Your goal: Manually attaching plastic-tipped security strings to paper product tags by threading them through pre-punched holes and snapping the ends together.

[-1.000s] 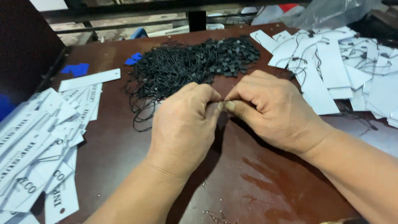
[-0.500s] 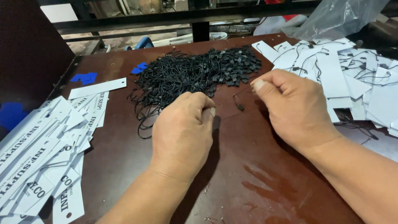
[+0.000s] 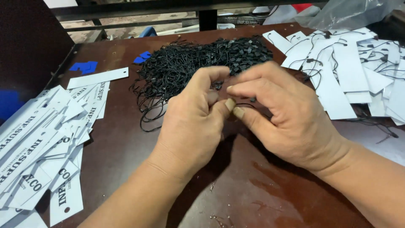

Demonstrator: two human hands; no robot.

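Note:
My left hand point(image 3: 192, 124) and my right hand point(image 3: 280, 116) meet over the middle of a dark brown table point(image 3: 261, 198). Between their fingertips runs a thin black string with a small black clasp point(image 3: 252, 100); both hands pinch it. Just behind the hands lies a big tangled heap of the same black strings point(image 3: 185, 63).
A spread of white printed paper tags point(image 3: 40, 143) covers the table's left side. Another pile of white tags with strings attached point(image 3: 350, 67) lies at the right. Small blue pieces point(image 3: 84, 66) sit at the back left. A clear plastic bag point(image 3: 350, 12) is at the far right.
The hands were apart half a second ago, the right one lifted near the heap. They have come together again, both pinching a string.

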